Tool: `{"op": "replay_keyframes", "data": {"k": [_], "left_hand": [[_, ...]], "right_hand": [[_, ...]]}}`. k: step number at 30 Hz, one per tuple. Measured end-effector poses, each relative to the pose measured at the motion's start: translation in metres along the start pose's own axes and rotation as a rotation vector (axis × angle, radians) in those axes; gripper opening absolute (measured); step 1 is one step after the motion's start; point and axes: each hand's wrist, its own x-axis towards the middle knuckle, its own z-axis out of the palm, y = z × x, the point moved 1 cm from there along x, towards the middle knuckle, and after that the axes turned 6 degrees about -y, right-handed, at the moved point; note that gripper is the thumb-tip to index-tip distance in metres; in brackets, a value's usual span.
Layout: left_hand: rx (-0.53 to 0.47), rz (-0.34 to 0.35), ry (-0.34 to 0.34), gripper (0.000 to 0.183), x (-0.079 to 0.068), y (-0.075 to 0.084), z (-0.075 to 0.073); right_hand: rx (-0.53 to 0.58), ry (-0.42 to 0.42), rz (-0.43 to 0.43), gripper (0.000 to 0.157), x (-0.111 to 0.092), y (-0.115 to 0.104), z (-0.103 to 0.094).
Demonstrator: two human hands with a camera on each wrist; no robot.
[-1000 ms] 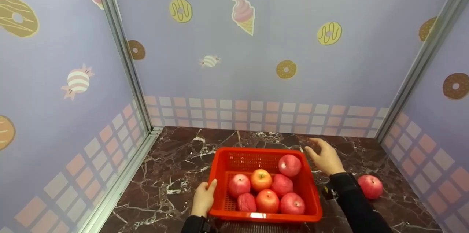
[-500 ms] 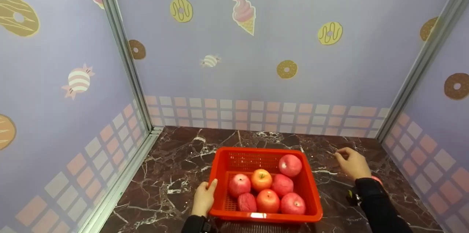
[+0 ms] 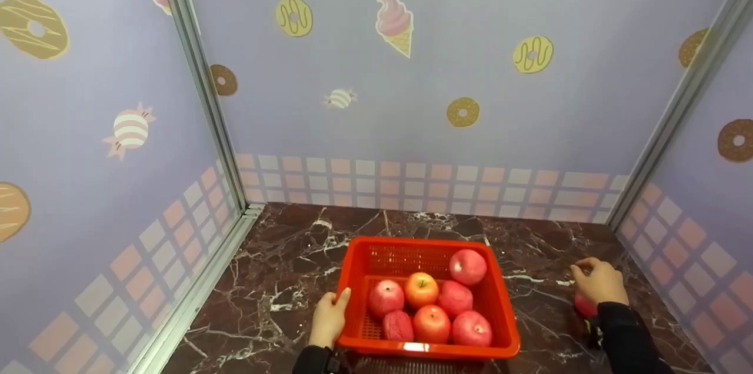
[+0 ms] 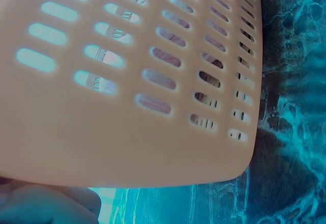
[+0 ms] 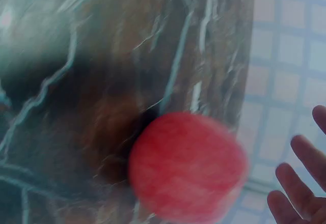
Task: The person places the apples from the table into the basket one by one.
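A red plastic basket with slotted walls stands on the dark marbled table, holding several apples. Among them are a yellow-orange apple, a pink-red apple at the back right and a wrinkled dark-pink piece at the front. My left hand grips the basket's left rim, thumb on top; the left wrist view shows the slotted wall close up. My right hand hovers by a lone red apple right of the basket, its spread fingers apart from the fruit. From the head, hand and sleeve mostly hide this apple.
Panels printed with sweets enclose the table at the back and both sides. A metal rail runs along its left edge. The back panel bears a pink-and-white tile pattern along the bottom.
My right hand has moved from beside the basket's right rim rightward and then toward me, to the lone apple. The left hand and basket have stayed in place.
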Motion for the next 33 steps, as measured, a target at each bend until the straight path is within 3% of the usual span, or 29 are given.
{"op": "replay_keyframes", "data": {"k": [6,13,17,33], "left_hand": [[0.002,0.009,0.002,0.035,0.000,0.000,0.000],[0.004,0.020,0.000,0.036,-0.001,0.001,0.000],[0.006,0.035,0.006,0.037,-0.003,0.001,0.000],[-0.006,0.013,0.010,0.035,-0.001,-0.001,0.001]], "right_hand": [[-0.029,-0.050,0.057,0.051,-0.003,0.017,0.003],[0.011,-0.205,0.199,0.088,-0.003,0.032,0.009],[-0.011,-0.248,0.194,0.104,-0.002,0.037,0.016],[-0.044,-0.251,0.223,0.089,-0.011,0.045,0.029]]}}
